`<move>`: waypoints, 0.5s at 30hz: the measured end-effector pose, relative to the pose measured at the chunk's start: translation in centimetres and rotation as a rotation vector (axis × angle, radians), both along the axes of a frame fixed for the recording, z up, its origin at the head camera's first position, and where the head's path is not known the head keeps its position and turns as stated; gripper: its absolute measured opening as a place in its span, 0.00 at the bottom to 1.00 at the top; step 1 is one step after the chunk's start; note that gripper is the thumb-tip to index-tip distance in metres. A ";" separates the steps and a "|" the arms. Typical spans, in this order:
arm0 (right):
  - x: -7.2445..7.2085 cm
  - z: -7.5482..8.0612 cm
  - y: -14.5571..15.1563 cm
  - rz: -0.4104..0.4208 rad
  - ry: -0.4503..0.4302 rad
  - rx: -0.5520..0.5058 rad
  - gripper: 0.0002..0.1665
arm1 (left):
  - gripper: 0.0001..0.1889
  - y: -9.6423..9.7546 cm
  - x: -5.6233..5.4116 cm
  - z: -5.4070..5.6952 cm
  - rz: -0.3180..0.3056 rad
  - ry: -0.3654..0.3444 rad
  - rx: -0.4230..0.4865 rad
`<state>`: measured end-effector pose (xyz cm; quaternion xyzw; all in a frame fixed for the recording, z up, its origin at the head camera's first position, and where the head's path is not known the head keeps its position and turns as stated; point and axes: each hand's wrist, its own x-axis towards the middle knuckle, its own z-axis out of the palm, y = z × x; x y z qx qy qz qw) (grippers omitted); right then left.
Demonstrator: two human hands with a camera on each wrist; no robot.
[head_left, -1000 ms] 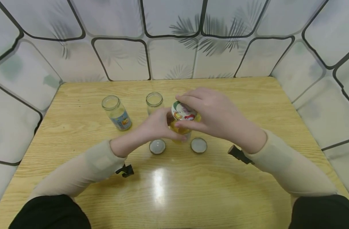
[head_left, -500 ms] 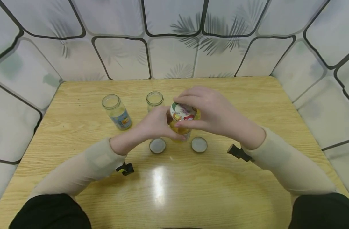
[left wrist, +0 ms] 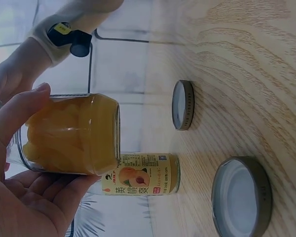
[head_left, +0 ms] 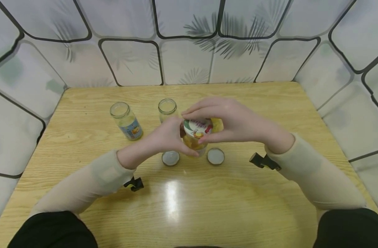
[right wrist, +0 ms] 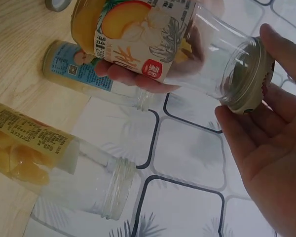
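My left hand [head_left: 171, 136] grips a glass jar of yellow peach pieces [left wrist: 71, 133], tilted and held above the table. Its fingers wrap round the peach label in the right wrist view. A printed white lid [head_left: 197, 128] with red and green sits on the jar's mouth. My right hand [head_left: 224, 117] holds that lid by its edge, thumb on one side and fingers on the other. In the right wrist view a glass gap shows between the lid and the peach pieces.
Behind stand a blue-labelled open jar [head_left: 131, 129], another open jar [head_left: 167, 107] partly hidden by my left hand, and a yellow-labelled open jar [right wrist: 34, 148]. Two loose lids [head_left: 170, 158] [head_left: 215, 156] lie underside up in front. A patterned wall [head_left: 189, 62] closes the back.
My right hand has turned on the lid, its thumb shifting nearer, and the printed lid has rotated and tipped slightly toward me. The left hand keeps its grip.
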<state>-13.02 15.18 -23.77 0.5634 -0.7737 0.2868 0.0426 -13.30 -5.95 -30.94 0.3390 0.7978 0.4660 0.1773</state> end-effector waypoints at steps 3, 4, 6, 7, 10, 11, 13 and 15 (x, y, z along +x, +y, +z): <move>-0.2 0.0 0.2 0.012 -0.035 0.007 0.35 | 0.36 -0.1 0.0 0.0 -0.001 -0.011 0.017; -0.2 0.0 0.3 0.008 -0.039 0.004 0.36 | 0.36 -0.1 0.0 0.0 0.001 -0.015 0.022; -0.3 0.0 0.4 -0.008 -0.032 -0.009 0.37 | 0.36 -0.2 0.0 0.0 0.009 -0.026 0.025; -0.3 0.0 0.4 -0.020 -0.024 -0.016 0.38 | 0.35 -0.2 0.0 0.0 0.013 -0.034 0.025; -0.3 0.1 0.5 -0.039 0.019 -0.038 0.37 | 0.35 -0.3 -0.1 0.0 0.026 -0.046 0.011; -0.3 0.1 0.5 -0.037 0.041 -0.042 0.36 | 0.35 -0.4 -0.1 0.0 0.030 -0.048 0.002; -0.2 0.1 0.5 -0.029 0.078 -0.049 0.33 | 0.35 -0.4 -0.1 0.1 0.038 -0.046 -0.013; -0.1 0.1 0.5 -0.015 0.114 -0.057 0.29 | 0.35 -0.4 -0.1 0.1 0.043 -0.046 -0.022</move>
